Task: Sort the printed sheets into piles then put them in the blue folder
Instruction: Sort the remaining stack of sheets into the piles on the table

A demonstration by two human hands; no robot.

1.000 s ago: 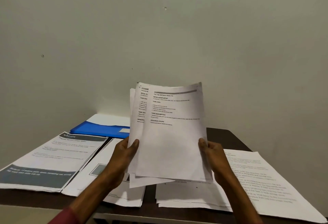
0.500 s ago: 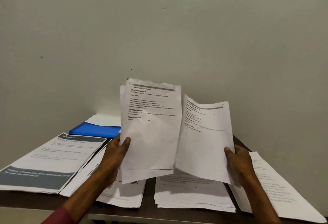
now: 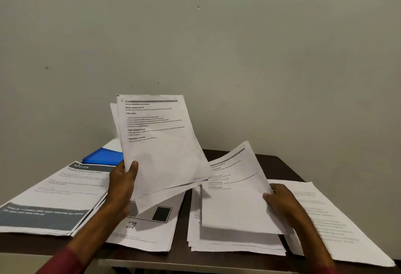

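- left hand (image 3: 122, 184): thumb on the front, fingers behind, clamped on the lower left edge of the held stack (image 3: 160, 154).
- held stack: several sheets, raised off the table (image 3: 271, 165), near upright and tilted. Top sheet has headings "INITIAL SCENE SETUP", "TASK GOAL", "TASK DESCRIPTION", "REQUIRED PROPS".
- right hand (image 3: 282, 202): gripping the right edge of a single sheet (image 3: 234, 197).
- single sheet: separate from the held stack, low, leaning back over the middle-right pile (image 3: 236, 244). Can't tell whether its bottom edge touches that pile.
- four piles flat on the table, left to right: KITCHEN pile (image 3: 50, 197) with grey banner, QR pile (image 3: 147, 232) with a dark square and QR code, middle-right pile, far-right pile (image 3: 325, 219) of dense text.
- blue folder (image 3: 104, 157): back left of the table, behind the KITCHEN pile, closed and flat, right part hidden by the held stack. A white sheet (image 3: 114, 144) lies at its far side.
- red sleeve (image 3: 65, 260) on the left arm at the bottom edge.
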